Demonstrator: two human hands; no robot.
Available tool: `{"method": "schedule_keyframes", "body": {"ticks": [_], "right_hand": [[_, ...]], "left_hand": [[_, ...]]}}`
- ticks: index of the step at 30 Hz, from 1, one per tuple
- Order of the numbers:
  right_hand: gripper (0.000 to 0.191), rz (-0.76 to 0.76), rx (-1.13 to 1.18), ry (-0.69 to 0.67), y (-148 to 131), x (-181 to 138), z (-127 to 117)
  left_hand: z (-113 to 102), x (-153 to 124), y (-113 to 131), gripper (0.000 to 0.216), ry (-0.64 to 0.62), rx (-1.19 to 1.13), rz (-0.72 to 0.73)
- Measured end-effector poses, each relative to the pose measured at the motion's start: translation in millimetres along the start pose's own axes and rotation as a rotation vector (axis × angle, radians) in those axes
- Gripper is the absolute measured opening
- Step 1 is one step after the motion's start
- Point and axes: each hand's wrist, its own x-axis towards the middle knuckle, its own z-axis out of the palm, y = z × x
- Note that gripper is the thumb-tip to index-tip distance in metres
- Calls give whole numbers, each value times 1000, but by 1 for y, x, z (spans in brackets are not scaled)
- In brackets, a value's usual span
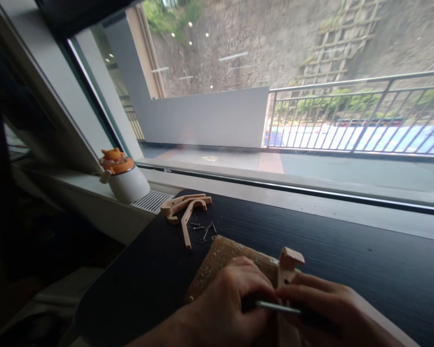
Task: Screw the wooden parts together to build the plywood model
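Observation:
My left hand (235, 291) is closed around the dark end of a screwdriver-like tool (279, 307), whose thin metal shaft points right. A pale wooden hook (289, 262) with a curved top and a screw hole stands up between my hands. The fingers of my right hand (329, 301) are closed on this hook; its lower part is partly hidden behind the shaft. Under my left hand lies a brown board (235, 250) with a speckled, dotted surface. Whether the shaft's tip touches anything, I cannot tell.
On the dark table (332, 241), loose wooden hooks (190, 217) lie at the far left corner beside several small screws (206, 229). A white bottle with an orange animal-shaped lid (125, 178) stands on the sill by the window. The table's rounded left edge drops off into shadow.

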Motion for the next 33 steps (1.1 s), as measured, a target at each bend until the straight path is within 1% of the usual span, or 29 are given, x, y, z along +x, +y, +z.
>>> {"method": "schedule_keyframes", "body": {"ticks": [2, 4, 6, 8, 11, 14, 17, 22, 25, 27, 29, 32, 33], "right_hand": [[25, 10, 18, 61, -2, -4, 1], [28, 41, 25, 135, -1, -11, 2], [30, 117, 22, 195, 2, -20, 1], [32, 214, 7, 245, 4, -31, -2], [30, 278, -42, 309, 5, -49, -9], [25, 289, -75, 310, 4, -65, -10], [22, 300, -69, 293, 3, -75, -4], [23, 303, -22, 318, 9, -79, 10], [24, 305, 2, 343, 19, -78, 15], [24, 314, -9, 369, 24, -78, 18], [21, 309, -37, 422, 24, -79, 24], [16, 269, -91, 515, 14, -81, 37], [13, 253, -99, 515, 9, -82, 40]], "left_hand": [[-3, 1, 11, 15, 5, -9, -98], [-3, 5, 18, 17, -23, -3, -130], [-1, 9, 22, 19, -65, 22, -122], [2, 12, 23, 21, -74, 54, -108], [5, 14, 23, 19, -114, 50, -105], [7, 14, 26, 17, -137, 73, -87], [9, 11, 28, 18, -130, 96, -82], [13, 6, 22, 23, -89, -9, -224], [13, 7, 22, 20, -94, 22, -216], [12, 9, 23, 17, -92, 61, -196], [11, 11, 23, 17, -97, 68, -196], [8, 11, 22, 18, -115, 51, -193], [7, 11, 22, 17, -125, 46, -183]]}}
